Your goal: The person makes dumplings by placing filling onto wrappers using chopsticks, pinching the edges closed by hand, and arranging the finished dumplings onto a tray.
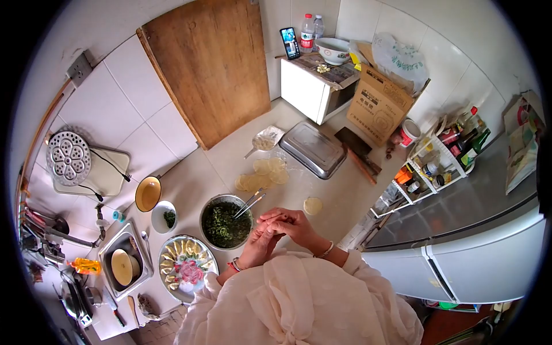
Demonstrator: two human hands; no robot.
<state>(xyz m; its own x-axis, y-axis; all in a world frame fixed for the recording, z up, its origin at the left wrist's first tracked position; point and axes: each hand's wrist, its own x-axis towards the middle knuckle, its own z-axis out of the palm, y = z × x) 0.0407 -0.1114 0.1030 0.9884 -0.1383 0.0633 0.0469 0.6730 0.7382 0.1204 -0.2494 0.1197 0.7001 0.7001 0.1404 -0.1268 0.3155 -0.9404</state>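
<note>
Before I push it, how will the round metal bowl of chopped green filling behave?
The round metal bowl probably feels heavy for its size, given the chopped green filling inside. Its metal wall should stay stiff. The slender silvery chopsticks leaning across its rim might slide if jolted.

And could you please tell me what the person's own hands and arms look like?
The left hand is ungloved, with a narrow red band and a thin, pale metallic-looking bangle at its wrist. The right hand is ungloved too, with a silvery round bracelet. Loose, pale cream fabric sleeves end above the wrists.
</note>
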